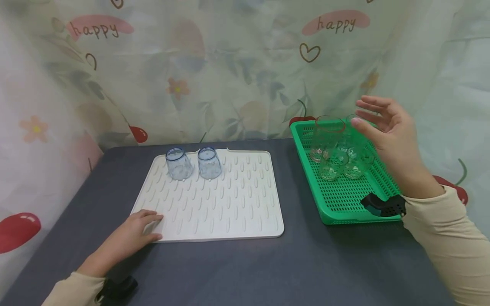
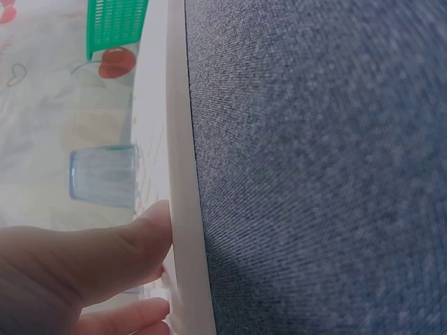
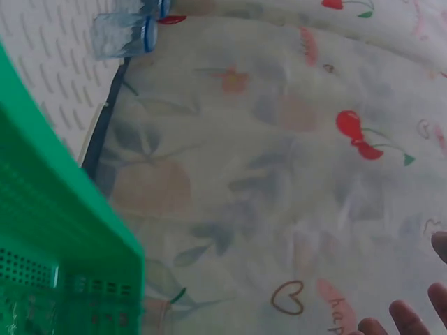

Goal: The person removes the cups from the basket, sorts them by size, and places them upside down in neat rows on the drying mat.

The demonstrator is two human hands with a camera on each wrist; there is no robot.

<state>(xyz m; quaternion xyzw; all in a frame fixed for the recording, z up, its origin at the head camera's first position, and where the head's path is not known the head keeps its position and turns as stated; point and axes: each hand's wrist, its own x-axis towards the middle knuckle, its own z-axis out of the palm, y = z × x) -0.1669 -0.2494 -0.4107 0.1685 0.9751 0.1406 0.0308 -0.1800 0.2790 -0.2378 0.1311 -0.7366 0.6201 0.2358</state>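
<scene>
My left hand (image 1: 132, 233) rests on the front left corner of a white ridged drying mat (image 1: 229, 204). In the left wrist view, its thumb (image 2: 150, 227) touches the mat's edge. Two bluish drinking glasses, a left one (image 1: 179, 165) and a right one (image 1: 209, 164), stand upside down along the mat's back edge. My right hand (image 1: 398, 140) hovers over a green plastic basket (image 1: 323, 212) with fingers loosely bent and nothing visibly held. Several clear glasses (image 1: 332, 165) stand in the basket below and left of that hand. The right wrist view catches only its fingertips (image 3: 408, 319).
A dark grey cloth (image 1: 245, 272) covers the table under the mat and basket. Behind it hangs a printed curtain (image 1: 237, 72), close to the basket's back rim. Curtain also hangs at the left and right sides.
</scene>
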